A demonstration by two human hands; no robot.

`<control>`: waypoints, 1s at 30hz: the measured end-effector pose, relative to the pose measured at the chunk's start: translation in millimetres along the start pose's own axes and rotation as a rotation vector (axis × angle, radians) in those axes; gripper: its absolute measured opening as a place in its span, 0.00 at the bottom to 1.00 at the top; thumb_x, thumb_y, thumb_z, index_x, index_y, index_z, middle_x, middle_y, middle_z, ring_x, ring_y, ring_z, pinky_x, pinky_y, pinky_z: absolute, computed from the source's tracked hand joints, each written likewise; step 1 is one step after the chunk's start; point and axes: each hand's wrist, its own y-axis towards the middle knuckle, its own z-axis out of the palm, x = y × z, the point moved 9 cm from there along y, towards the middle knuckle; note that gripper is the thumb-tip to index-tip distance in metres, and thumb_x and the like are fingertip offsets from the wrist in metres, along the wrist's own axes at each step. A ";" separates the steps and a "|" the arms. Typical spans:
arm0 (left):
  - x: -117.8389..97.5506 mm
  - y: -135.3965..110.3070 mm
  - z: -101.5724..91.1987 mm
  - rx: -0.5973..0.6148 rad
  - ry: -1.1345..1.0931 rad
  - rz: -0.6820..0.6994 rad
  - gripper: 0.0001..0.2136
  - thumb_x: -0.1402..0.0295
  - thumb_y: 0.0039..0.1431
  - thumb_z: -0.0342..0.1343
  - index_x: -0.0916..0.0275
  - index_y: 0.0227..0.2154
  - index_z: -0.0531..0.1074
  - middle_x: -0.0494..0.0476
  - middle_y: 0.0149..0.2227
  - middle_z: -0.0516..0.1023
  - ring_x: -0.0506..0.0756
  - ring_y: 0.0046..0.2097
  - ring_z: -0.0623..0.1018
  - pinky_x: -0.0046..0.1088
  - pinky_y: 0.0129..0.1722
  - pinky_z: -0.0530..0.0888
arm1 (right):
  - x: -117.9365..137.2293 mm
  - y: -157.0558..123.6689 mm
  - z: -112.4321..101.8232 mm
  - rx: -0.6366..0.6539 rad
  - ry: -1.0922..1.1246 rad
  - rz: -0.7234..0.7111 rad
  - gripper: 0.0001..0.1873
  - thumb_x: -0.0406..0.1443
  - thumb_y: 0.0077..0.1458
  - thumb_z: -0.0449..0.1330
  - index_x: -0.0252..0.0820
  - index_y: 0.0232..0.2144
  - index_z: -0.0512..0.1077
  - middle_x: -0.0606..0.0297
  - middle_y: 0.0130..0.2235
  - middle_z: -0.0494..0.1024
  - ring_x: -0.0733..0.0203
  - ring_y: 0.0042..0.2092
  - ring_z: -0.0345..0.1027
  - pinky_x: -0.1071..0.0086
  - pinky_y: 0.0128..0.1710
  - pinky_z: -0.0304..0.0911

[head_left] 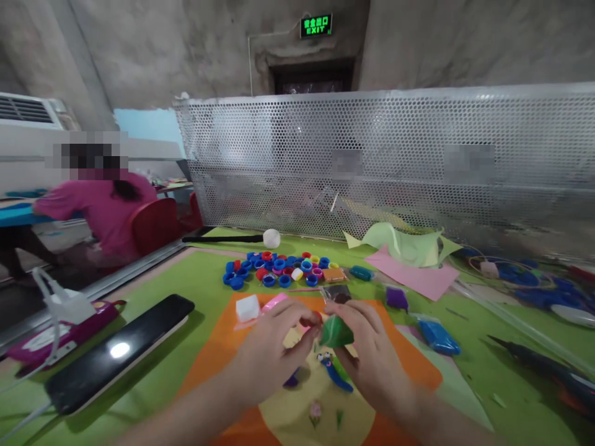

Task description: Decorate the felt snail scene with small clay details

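My right hand [372, 356] grips a soft green clay packet [336, 332] between thumb and fingers. Close beside it, my left hand [274, 347] has thumb and index fingertip pinched together; whatever lies between them is too small to make out. A red piece shows by the left fingertips, partly hidden. Under both hands lies an orange sheet [218, 353] with a pale yellow round [288, 421] on it. Stuck there are a blue and green clay figure with eyes [337, 373], a purple piece [291, 378], a small pink flower [315, 410] and a green sprig [339, 419].
Several bottle caps [279, 264] lie behind the sheet. Blue [438, 336] and purple [396, 298] clay packets sit right, near a glue gun [548, 371]. On the left are a phone [121, 350] and a power strip [69, 328]. A perforated screen [385, 124] borders the back.
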 end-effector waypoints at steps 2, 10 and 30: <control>3.1 -5.1 -1.2 -0.023 -0.013 0.008 0.04 0.72 0.57 0.47 0.60 0.32 0.66 0.51 0.30 0.72 0.50 0.33 0.71 0.26 0.33 0.71 | 5.0 -1.0 1.7 0.015 -0.006 -0.038 0.19 0.26 0.55 0.49 0.34 0.50 0.59 0.55 0.44 0.70 0.51 0.46 0.58 0.57 0.45 0.59; 1.1 -14.7 -3.5 -0.054 -0.022 0.067 0.04 0.73 0.52 0.52 0.60 0.31 0.67 0.53 0.32 0.74 0.51 0.35 0.74 0.27 0.34 0.73 | 14.8 -6.6 9.6 0.060 -0.038 -0.084 0.16 0.26 0.56 0.48 0.33 0.48 0.62 0.55 0.43 0.71 0.50 0.45 0.58 0.57 0.44 0.56; 11.8 -18.1 -5.3 -0.147 0.030 0.015 0.05 0.74 0.50 0.51 0.62 0.21 0.64 0.51 0.22 0.71 0.49 0.26 0.71 0.23 0.25 0.70 | 19.6 -13.3 17.9 0.144 0.078 -0.107 0.17 0.25 0.57 0.48 0.33 0.50 0.59 0.56 0.44 0.67 0.51 0.46 0.56 0.61 0.46 0.52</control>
